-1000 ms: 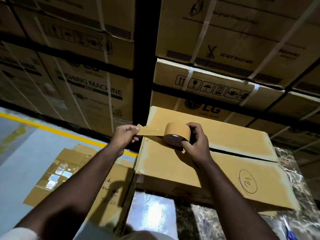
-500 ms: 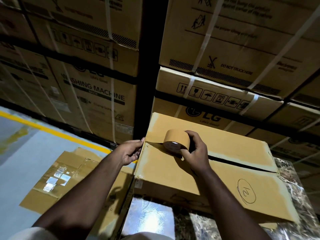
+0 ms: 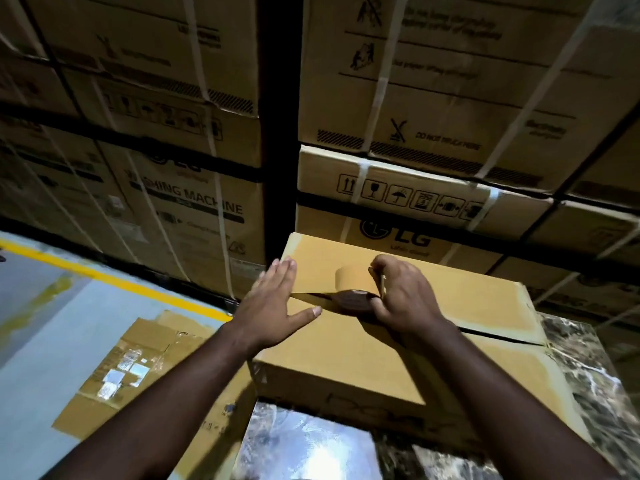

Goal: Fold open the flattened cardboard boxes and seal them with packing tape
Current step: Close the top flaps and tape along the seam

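A brown cardboard box (image 3: pixel 467 299) stands before me on a shiny wrapped surface, its two top flaps meeting at a dark seam. My right hand (image 3: pixel 401 299) grips a roll of brown packing tape (image 3: pixel 351 277) over the seam near the box's left end. A short strip of tape runs from the roll to the left edge. My left hand (image 3: pixel 273 303) lies flat with straight fingers on that left end, pressing the tape and flaps down.
Flattened cardboard boxes (image 3: pixel 114 368) lie on the grey floor at lower left, near a yellow floor line (image 3: pixel 104 275). Tall stacks of strapped appliance cartons (image 3: pixel 415 150) form a wall right behind the box. The reflective wrapped surface (image 3: pixel 304 452) extends toward me.
My left hand let go of the pulled tape end, moved right onto the box's left edge and flattened out. My right hand brought the roll down onto the seam.
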Available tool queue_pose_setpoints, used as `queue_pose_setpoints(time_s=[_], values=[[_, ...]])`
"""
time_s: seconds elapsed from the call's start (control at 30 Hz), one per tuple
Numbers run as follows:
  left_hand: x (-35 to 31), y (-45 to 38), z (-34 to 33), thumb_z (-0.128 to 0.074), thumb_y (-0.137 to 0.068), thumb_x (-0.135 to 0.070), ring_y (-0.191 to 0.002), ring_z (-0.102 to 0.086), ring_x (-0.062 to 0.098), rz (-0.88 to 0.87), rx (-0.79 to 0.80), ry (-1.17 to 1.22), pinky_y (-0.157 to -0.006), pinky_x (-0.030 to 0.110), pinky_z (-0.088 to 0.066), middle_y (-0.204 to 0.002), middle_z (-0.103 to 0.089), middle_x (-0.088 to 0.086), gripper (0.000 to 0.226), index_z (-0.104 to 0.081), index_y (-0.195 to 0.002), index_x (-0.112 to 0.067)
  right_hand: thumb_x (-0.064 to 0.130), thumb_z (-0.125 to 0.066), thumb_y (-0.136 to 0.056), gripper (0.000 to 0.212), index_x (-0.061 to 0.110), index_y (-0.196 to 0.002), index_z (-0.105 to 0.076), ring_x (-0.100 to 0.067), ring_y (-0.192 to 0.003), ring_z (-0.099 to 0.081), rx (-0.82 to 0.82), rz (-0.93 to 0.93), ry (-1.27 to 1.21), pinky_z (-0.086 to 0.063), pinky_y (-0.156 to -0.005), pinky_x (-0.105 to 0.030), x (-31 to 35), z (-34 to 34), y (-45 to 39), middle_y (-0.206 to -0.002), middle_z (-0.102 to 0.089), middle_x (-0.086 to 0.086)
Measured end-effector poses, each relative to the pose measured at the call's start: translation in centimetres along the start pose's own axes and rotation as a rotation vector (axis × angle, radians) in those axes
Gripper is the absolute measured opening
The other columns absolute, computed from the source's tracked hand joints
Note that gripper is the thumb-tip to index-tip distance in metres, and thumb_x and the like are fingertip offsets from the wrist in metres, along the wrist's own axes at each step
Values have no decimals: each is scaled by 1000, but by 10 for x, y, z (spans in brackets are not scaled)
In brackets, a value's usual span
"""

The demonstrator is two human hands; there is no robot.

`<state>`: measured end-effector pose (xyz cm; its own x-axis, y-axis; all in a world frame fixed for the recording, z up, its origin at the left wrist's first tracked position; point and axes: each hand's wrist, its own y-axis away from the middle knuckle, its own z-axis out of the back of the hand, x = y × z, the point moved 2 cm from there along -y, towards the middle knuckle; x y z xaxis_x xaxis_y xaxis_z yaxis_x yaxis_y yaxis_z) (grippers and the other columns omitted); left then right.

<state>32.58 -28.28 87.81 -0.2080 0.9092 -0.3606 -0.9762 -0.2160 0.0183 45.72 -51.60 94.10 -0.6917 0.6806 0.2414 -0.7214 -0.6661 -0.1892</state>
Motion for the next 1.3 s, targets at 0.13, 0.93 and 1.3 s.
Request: queue_pose_setpoints(time_s=[0.13,0.93,1.3], values=[[-12,-3,-3,-16,-91,-86,-156,22,14,9,-18,-211,-128,44,10,-171,18,-2,104,9,-165,-17,30,-72,-92,59,32,-143,-43,-20,-112,-60,8,33,-152,-55,-91,-36,-12,3,14,-136,-57,4],[-100,-28,-40,-22,-90,-84,-158,15,15,-29,25,-183,-128,37,6,-172,17,1,105,8,-165,-17,18,-73,-93,74,25,-157,-37,-22,-134,-48,-152,55,-221,-45,-108,-38,-83,8,45,-150,-51,-3],[-133,-31,-52,-25,-90,-85,-158,17,15,-27,52,-178,-129,39,2,-171,19,-1,105,9,-165,-19,34,-67,-97,77,35,-162,-25,-22,-131,-44,-109,32,-97,-42,-103,-36,-136,16,75,-149,-46,-1]])
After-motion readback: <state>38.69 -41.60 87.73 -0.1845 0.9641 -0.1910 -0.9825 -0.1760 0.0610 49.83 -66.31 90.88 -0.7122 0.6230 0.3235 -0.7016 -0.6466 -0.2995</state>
